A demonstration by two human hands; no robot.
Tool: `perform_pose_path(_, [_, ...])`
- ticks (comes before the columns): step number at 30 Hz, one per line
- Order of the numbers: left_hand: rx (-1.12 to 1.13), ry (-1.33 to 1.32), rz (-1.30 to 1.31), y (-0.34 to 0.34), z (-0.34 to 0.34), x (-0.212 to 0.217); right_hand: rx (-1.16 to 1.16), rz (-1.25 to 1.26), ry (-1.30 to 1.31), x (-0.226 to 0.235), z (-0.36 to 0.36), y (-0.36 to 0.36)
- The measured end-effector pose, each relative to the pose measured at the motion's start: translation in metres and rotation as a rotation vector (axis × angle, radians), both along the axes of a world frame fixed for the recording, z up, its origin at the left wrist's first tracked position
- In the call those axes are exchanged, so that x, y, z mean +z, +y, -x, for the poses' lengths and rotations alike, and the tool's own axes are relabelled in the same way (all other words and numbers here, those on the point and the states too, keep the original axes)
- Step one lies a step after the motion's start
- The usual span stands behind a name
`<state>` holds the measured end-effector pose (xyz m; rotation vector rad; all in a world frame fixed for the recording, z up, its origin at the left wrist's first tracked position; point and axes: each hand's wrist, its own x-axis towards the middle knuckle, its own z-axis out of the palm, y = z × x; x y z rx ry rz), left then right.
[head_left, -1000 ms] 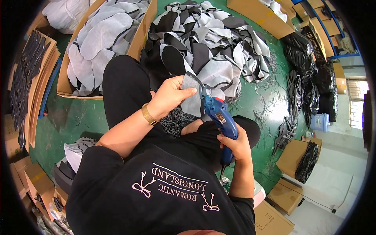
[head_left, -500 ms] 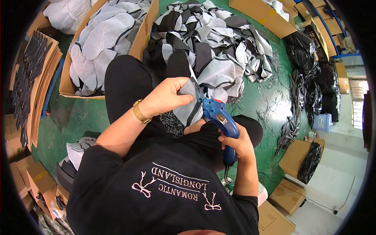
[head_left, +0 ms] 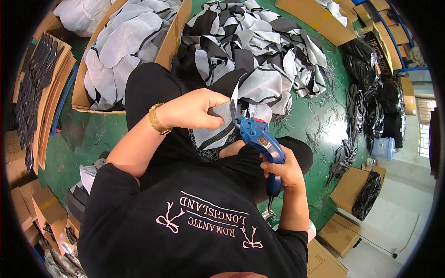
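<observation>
Two bare hands work close together, one on cloth, one on a tool. The left hand (head_left: 197,109) is closed in a pinch, thumb and fingers pressed together on a grey piece (head_left: 218,129) edged in black, leaving no visible gap. The piece sits just right of that pinch and hangs below it, its lower end pointing toward the person and a little left; it is folded, so its full long axis cannot be told.

The right hand (head_left: 283,167) is wrapped around the handle of a blue cutter (head_left: 264,142), the thumb lying along the near left side; how tightly it squeezes cannot be told. The cutter's long axis slants through this grip: its head points away from the person and leftward, to the edge of the piece just beside the left fingertips, while its tail and cord lead back below the right hand. Whether the blade touches the cloth is too small to tell.

Beneath the pinched cloth lie dark trimmings (head_left: 208,154) and a bare foot (head_left: 232,150). Beyond both hands spreads a heap (head_left: 266,41) of grey and black pieces; beyond and left of the left hand stands a carton (head_left: 169,44) filled with more.
</observation>
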<state>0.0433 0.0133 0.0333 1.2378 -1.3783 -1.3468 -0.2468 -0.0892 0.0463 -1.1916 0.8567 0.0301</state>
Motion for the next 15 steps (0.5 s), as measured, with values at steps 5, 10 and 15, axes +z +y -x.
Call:
perform_pose_path(5, [-0.044,0.025,0.023,-0.001,0.000,0.001,0.011,-0.019,-0.009,-0.003,0.000,-0.002])
perform_pose_path(10, [-0.122,-0.183,0.096,-0.006,-0.004,-0.006,-0.013,-0.080,-0.046,-0.009,-0.009,-0.003])
perform_pose_path(15, [-0.079,-0.097,0.092,-0.011,-0.004,-0.011,-0.246,-0.130,-0.229,-0.019,-0.030,-0.006])
